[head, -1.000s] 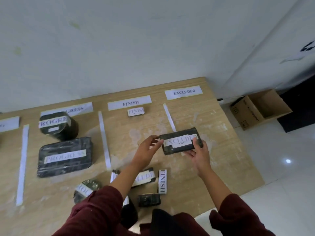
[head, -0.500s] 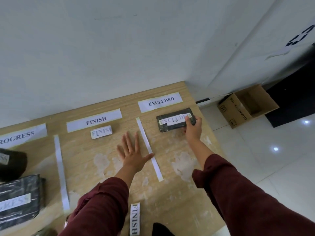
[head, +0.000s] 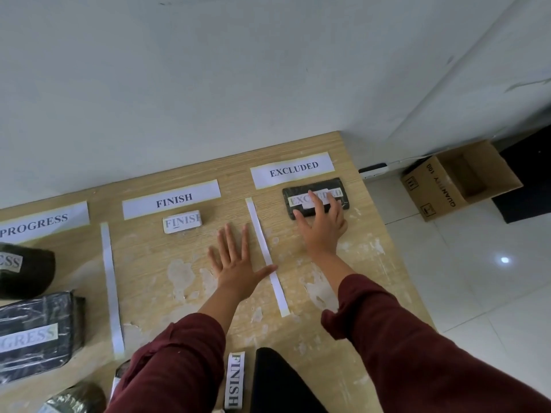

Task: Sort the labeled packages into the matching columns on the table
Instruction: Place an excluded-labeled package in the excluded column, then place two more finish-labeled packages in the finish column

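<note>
A flat black package labelled EXCLUDED [head: 301, 192] lies on the wooden table just below the EXCLUDED column header [head: 292, 169]. My right hand [head: 323, 225] rests on its near edge with fingers spread over the label, not gripping it. My left hand [head: 235, 266] lies flat and open on the table in the FINISH column, thumb touching the white divider strip [head: 265, 251]. A small white FINISH package [head: 182, 222] sits under the FINISH header [head: 171, 199]. Two black PROGRESS packages [head: 26, 268] [head: 35, 335] sit at the left under the PROGRESS header [head: 38, 222].
Near the front edge lie a FINISH-labelled package [head: 235, 380] and another wrapped package [head: 74, 399], partly hidden by my sleeves. A second divider strip [head: 111, 287] separates PROGRESS from FINISH. The table ends just right of the EXCLUDED column; an open cardboard box [head: 459, 180] stands on the floor.
The EXCLUDED package went from both hands in the air to the table under the EXCLUDED header. My left hand let go and dropped flat; my right hand opened over the package.
</note>
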The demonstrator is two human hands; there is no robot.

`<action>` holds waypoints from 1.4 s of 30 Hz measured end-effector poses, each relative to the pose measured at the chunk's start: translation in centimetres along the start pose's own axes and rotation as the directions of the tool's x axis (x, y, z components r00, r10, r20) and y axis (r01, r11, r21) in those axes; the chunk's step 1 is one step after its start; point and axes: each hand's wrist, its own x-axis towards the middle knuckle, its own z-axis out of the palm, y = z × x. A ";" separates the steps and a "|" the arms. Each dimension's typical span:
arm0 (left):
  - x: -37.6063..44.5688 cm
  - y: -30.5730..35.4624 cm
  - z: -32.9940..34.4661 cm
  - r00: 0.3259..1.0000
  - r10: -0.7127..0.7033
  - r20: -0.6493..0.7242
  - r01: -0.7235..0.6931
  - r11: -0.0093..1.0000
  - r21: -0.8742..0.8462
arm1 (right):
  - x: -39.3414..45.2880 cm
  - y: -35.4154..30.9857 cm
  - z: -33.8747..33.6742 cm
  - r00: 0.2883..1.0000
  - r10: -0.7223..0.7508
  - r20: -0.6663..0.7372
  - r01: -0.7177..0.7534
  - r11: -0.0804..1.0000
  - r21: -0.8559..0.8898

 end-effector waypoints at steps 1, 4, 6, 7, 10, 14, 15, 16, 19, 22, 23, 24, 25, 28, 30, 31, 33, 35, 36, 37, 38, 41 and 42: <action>-0.1 0.0 0.0 1.000 0.002 -0.003 -0.002 1.000 0.004 | 0.3 -0.1 -0.2 1.000 -0.003 0.017 0.003 1.000 -0.007; -0.1 0.0 0.0 1.000 0.004 -0.009 -0.003 1.000 0.015 | 0.9 -0.1 -0.7 0.997 -0.004 0.072 0.007 0.999 -0.050; -0.1 0.0 -0.1 1.000 0.002 0.007 -0.002 1.000 0.009 | 0.8 -0.1 -1.3 0.994 -0.014 0.111 0.021 0.998 -0.063; -0.1 0.1 -0.3 1.000 0.002 0.022 -0.002 1.000 0.004 | 0.6 -0.2 -1.7 0.993 -0.033 0.117 0.039 0.998 -0.044; -0.4 0.0 -0.9 0.999 0.026 0.032 -0.024 0.997 -0.070 | -1.8 -0.3 -2.8 0.989 -0.121 0.084 0.117 0.992 0.051; -2.5 -2.7 -1.8 0.982 0.082 -0.168 -0.121 0.964 -0.239 | -8.9 0.4 -3.1 0.975 -0.169 0.142 0.154 0.982 0.111; -3.4 -3.6 -1.8 0.971 0.081 -0.225 -0.146 0.946 -0.291 | -10.9 0.7 -2.9 0.966 -0.202 0.159 0.185 0.976 0.116; -4.4 -4.5 -1.7 0.961 0.075 -0.267 -0.162 0.933 -0.321 | -13.0 1.0 -2.7 0.955 -0.241 0.176 0.221 0.967 0.123; -7.9 -6.8 -1.3 0.949 0.039 -0.313 -0.165 0.906 -0.389 | -19.0 1.6 -1.7 0.904 -0.361 0.228 0.321 0.927 0.196; -10.6 -8.7 -1.0 0.940 0.014 -0.340 -0.172 0.882 -0.440 | -23.3 1.2 -1.0 0.836 -0.444 0.322 0.401 0.895 0.194; -11.2 -9.3 -0.9 0.937 0.008 -0.350 -0.176 0.875 -0.452 | -24.3 1.0 -0.9 0.810 -0.455 0.370 0.423 0.890 0.170; -11.8 -9.7 -0.8 0.936 -0.003 -0.353 -0.174 0.865 -0.470 | -25.1 1.0 -0.8 0.784 -0.459 0.417 0.436 0.886 0.155; -12.3 -10.2 -0.8 0.936 -0.014 -0.351 -0.170 0.856 -0.487 | -25.9 1.0 -0.7 0.764 -0.470 0.442 0.459 0.878 0.139; -13.5 -10.9 -0.9 0.938 -0.030 -0.344 -0.161 0.844 -0.512 | -26.9 1.3 -0.5 0.750 -0.505 0.428 0.518 0.850 0.094; -14.1 -11.0 -1.1 0.946 -0.040 -0.321 -0.145 0.833 -0.533 | -27.0 1.1 -0.9 0.762 -0.481 0.434 0.487 0.867 0.106; -14.4 -11.0 -1.2 0.950 -0.039 -0.311 -0.144 0.827 -0.544 | -26.9 0.8 -1.1 0.764 -0.485 0.425 0.481 0.867 0.125; -15.0 -10.7 -1.5 0.954 -0.029 -0.300 -0.153 0.811 -0.565 | -26.9 0.1 -1.5 0.775 -0.494 0.393 0.462 0.868 0.182; -15.4 -10.4 -1.7 0.959 -0.022 -0.282 -0.161 0.777 -0.609 | -26.7 -1.0 -1.8 0.809 -0.453 0.374 0.360 0.886 0.293; -15.6 -10.3 -1.8 0.964 -0.025 -0.264 -0.158 0.747 -0.645 | -26.4 -1.7 -2.1 0.834 -0.405 0.374 0.261 0.888 0.378; -15.7 -10.3 -1.9 0.970 -0.026 -0.240 -0.151 0.711 -0.686 | -26.1 -2.5 -2.3 0.860 -0.338 0.382 0.133 0.872 0.471; -15.9 -10.2 -2.1 0.977 -0.021 -0.211 -0.142 0.675 -0.724 | -25.7 -3.4 -2.6 0.876 -0.269 0.401 0.013 0.843 0.538; -16.3 -10.5 -2.8 0.992 0.000 -0.129 -0.107 0.561 -0.821 | -24.5 -6.2 -3.3 0.863 -0.129 0.488 -0.252 0.729 0.637; -16.5 -10.6 -3.1 0.994 0.000 -0.106 -0.091 0.514 -0.853 | -24.3 -7.2 -3.4 0.845 -0.103 0.525 -0.326 0.679 0.658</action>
